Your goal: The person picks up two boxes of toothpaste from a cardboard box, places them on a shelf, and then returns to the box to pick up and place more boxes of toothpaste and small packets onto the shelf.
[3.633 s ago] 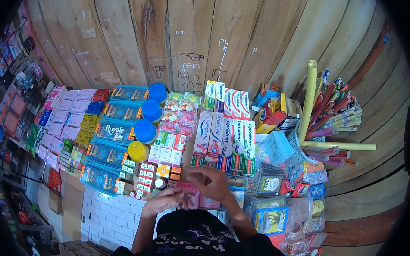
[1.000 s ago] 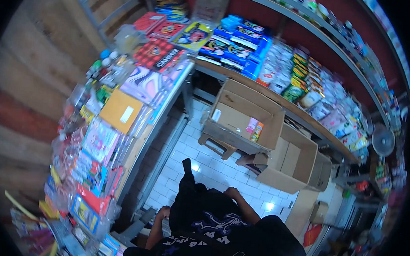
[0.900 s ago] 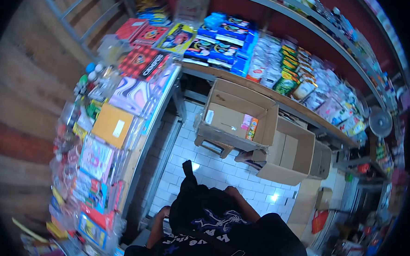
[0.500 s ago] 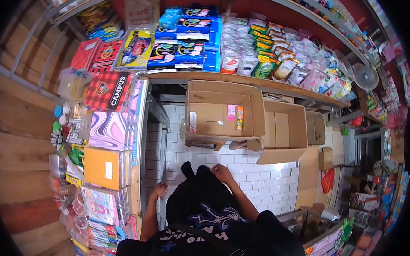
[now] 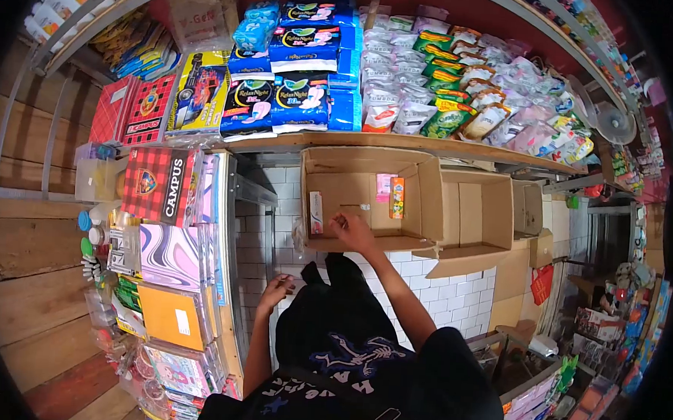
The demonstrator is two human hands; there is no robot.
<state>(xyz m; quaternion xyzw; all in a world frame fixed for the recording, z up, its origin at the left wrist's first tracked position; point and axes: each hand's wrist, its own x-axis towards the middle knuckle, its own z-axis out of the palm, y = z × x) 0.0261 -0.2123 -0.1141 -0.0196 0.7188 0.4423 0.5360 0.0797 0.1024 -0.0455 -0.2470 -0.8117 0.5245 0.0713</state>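
My right hand (image 5: 353, 231) reaches over the front edge of an open cardboard box (image 5: 363, 168), fingers loosely bent and apart, with nothing visible in them. Just left of it, a slim white-and-pink packet (image 5: 316, 212) stands against the box's left wall. Deeper in the same box lie a pink packet (image 5: 384, 187) and an orange packet (image 5: 396, 197), side by side. My left hand (image 5: 276, 291) hangs near my body, by the stacked shelf on the left; its fingers are half curled and apart, and I see nothing in them.
A second open cardboard box (image 5: 475, 210) stands to the right. Behind the boxes, a wooden shelf edge (image 5: 279, 141) carries blue sanitary pad packs (image 5: 302, 102) and rows of pouches (image 5: 448, 118). Notebooks (image 5: 155, 185) fill the left side. White tiles (image 5: 454, 296) cover the floor.
My right hand has moved forward from beside my body to over the box. My left hand has risen slightly and shifted right. The whole view has moved closer to the shelf.
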